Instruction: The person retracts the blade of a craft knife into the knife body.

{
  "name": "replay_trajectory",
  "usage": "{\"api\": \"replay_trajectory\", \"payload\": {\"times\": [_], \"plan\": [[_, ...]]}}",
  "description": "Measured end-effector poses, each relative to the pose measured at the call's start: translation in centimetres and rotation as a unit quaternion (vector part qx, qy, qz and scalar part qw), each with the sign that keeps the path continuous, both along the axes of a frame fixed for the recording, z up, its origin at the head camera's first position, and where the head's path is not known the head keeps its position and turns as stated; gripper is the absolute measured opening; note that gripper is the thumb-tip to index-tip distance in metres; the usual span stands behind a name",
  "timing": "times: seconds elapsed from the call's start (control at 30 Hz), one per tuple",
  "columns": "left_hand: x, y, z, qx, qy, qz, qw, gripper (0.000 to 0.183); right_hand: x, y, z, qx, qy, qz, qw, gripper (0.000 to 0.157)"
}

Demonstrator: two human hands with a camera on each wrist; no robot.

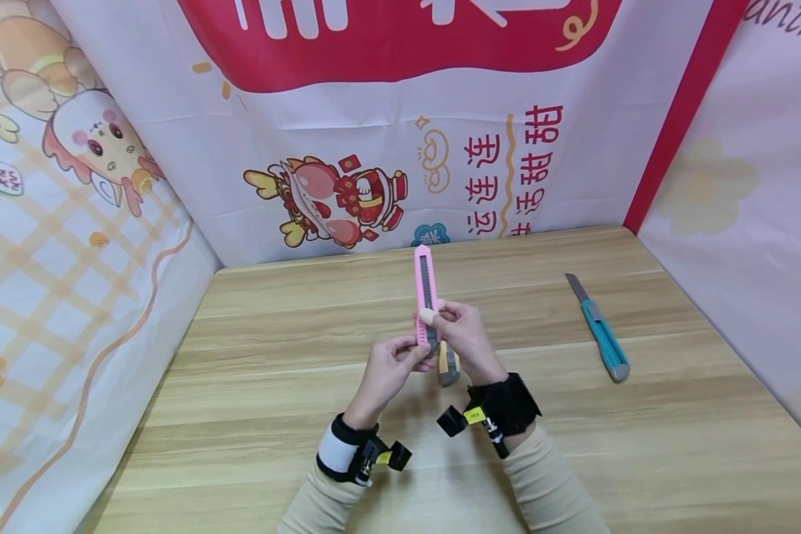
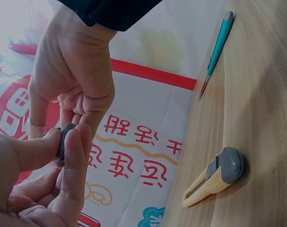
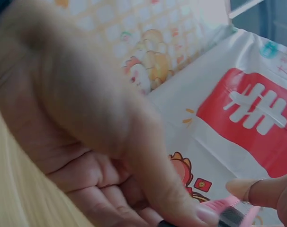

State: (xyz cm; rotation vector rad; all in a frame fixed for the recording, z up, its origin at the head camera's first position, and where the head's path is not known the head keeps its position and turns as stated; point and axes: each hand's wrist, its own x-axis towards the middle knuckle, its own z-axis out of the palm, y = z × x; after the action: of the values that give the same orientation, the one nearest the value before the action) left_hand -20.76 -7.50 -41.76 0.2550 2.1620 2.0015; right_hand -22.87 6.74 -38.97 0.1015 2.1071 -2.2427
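A pink utility knife is held up above the table, its pointed tip away from me and no blade showing past it. My left hand pinches its dark grey end cap between thumb and fingers. Higher on the body, my right hand grips the knife, its thumb on the slotted face. Under the hands lies a yellow utility knife with a grey end, partly hidden by the right hand in the head view. In the right wrist view the left hand hides much of the scene.
A teal utility knife lies on the right of the wooden table, its blade extended and pointing away from me. Printed cloth walls stand at the back and both sides.
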Motion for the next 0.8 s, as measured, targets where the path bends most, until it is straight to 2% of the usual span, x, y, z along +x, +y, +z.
{"api": "replay_trajectory", "payload": {"times": [0.1,0.2,0.4,0.63,0.8], "plan": [[0.0,0.1,-0.1,0.003,0.004,-0.001,1.0000,0.026,0.4,-0.5,0.1,0.056,0.029,-0.046,0.997,0.030],[0.0,0.1,-0.1,0.003,0.012,-0.001,0.9999,0.026,0.7,-0.9,0.2,0.117,0.061,-0.079,0.988,0.032],[0.2,0.2,-0.2,-0.017,0.034,0.010,0.9992,0.024,1.2,-1.3,0.4,0.204,0.087,-0.116,0.968,0.032],[0.4,0.4,-0.5,-0.063,0.071,0.017,0.9954,0.021,1.3,-1.4,0.2,0.266,0.092,-0.128,0.951,0.031],[0.4,0.4,-0.6,-0.072,0.076,0.016,0.9944,0.021,1.3,-1.1,0.1,0.278,0.087,-0.118,0.949,0.029]]}}
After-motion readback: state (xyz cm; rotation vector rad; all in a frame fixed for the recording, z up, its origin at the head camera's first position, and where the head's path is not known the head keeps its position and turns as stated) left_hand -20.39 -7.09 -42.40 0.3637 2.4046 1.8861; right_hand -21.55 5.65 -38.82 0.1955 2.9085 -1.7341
